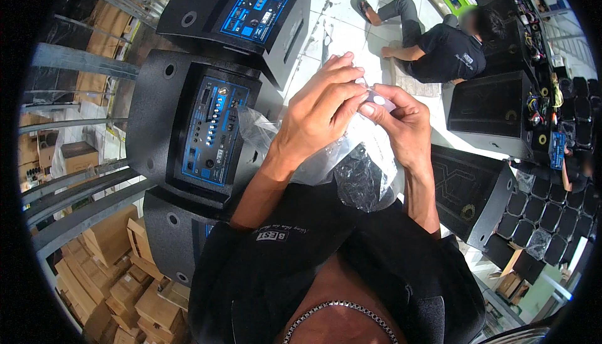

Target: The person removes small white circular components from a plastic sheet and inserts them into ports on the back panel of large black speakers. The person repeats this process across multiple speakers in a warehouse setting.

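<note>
My hands meet in front of my chest over a small pale purplish piece with white round spots (380, 100), perhaps a strip of stickers. Thumb and fingers of my right hand (406, 121) are closed on it. The fingers of my left hand (320, 107) are bent together at its left edge; what they pinch, if anything, is too small to tell. Below and behind both hands, a crumpled clear plastic bag (367, 178) hangs against my black shirt, partly hidden by my left wrist.
Big black speakers with blue control panels (213, 131) stand close on my left. More black speakers (467, 197) are on my right. Ahead, a person in black (448, 52) sits low on the tiled floor (323, 27). Metal rails (81, 125) and cardboard boxes (113, 237) lie far left.
</note>
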Demonstrator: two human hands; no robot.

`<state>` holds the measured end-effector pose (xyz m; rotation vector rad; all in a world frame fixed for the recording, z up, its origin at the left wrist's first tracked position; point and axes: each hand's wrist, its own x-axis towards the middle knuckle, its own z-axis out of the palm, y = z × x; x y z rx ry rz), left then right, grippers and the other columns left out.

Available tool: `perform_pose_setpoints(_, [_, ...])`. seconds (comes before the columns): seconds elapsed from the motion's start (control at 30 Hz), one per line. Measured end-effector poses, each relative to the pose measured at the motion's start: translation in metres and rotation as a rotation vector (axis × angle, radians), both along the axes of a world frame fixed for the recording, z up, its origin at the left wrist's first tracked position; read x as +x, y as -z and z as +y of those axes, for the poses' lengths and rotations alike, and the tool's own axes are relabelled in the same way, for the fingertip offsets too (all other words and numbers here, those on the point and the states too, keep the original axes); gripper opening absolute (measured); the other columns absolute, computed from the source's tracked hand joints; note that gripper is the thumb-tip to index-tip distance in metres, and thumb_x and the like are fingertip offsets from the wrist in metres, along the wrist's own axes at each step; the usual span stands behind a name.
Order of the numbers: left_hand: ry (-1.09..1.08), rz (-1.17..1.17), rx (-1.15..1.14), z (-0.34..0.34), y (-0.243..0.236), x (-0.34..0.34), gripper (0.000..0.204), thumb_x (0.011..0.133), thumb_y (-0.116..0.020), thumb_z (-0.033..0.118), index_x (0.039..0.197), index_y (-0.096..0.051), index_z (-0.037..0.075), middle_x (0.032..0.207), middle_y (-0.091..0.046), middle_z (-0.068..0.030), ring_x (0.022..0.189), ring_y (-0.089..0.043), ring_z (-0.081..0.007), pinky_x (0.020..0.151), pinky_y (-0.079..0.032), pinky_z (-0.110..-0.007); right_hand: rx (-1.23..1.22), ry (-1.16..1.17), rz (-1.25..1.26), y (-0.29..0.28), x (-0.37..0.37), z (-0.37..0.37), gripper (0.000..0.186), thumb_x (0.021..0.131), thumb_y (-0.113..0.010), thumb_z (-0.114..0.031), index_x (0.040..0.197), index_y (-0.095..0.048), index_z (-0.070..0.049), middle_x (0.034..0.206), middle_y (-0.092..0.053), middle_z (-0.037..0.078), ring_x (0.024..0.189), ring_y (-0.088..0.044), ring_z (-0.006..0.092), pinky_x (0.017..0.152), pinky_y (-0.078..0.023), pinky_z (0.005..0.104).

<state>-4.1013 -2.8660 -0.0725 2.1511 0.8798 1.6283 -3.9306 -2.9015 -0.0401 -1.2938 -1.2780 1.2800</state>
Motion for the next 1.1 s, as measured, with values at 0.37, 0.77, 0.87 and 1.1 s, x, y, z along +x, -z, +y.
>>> perform_pose_setpoints(0.37, [0.049,-0.078,-0.314,-0.007,0.008,-0.003,0.008,0.088,-0.069,0.001,0.095,-0.065,-0.001,0.111,-0.071,-0.0172,0.118,-0.065,-0.0337,0.095,-0.053,-0.040,-0.027,-0.032,-0.099,0.017,-0.001,0.005,0.028,0.088,-0.073,0.004,0.115,-0.067,0.005,0.102,-0.071,0.006,0.090,-0.063,0.0066,0.075,-0.053,0.0216])
perform_pose_setpoints(0.77, [0.190,-0.702,-0.942,-0.020,0.050,-0.049,0.020,0.099,-0.060,0.015,0.105,-0.067,-0.002,0.114,-0.069,-0.0138,0.107,-0.065,-0.0208,0.098,-0.049,-0.035,-0.135,-0.031,-0.031,0.045,0.002,0.015,0.035,0.086,-0.074,0.004,0.119,-0.065,0.005,0.104,-0.072,0.008,0.088,-0.065,0.0092,0.076,-0.053,0.0224])
perform_pose_setpoints(0.87, [0.503,-1.107,-0.984,-0.026,0.059,-0.060,0.022,0.101,-0.058,0.019,0.106,-0.064,-0.001,0.106,-0.067,-0.0117,0.103,-0.065,-0.0241,0.096,-0.049,-0.038,-0.146,-0.022,-0.051,0.043,-0.001,0.016,0.036,0.085,-0.075,0.004,0.120,-0.065,0.006,0.105,-0.072,0.008,0.089,-0.065,0.0098,0.078,-0.053,0.0233])
perform_pose_setpoints(1.1, [1.024,-1.416,-0.753,-0.032,0.068,-0.073,0.006,0.099,-0.059,0.022,0.101,-0.060,0.016,0.091,-0.052,0.0015,0.094,-0.051,-0.0166,0.092,-0.041,-0.037,-0.145,0.021,-0.057,0.056,0.010,0.017,0.045,0.084,-0.078,-0.001,0.124,-0.060,0.009,0.110,-0.070,0.011,0.093,-0.066,0.0139,0.082,-0.053,0.0255])
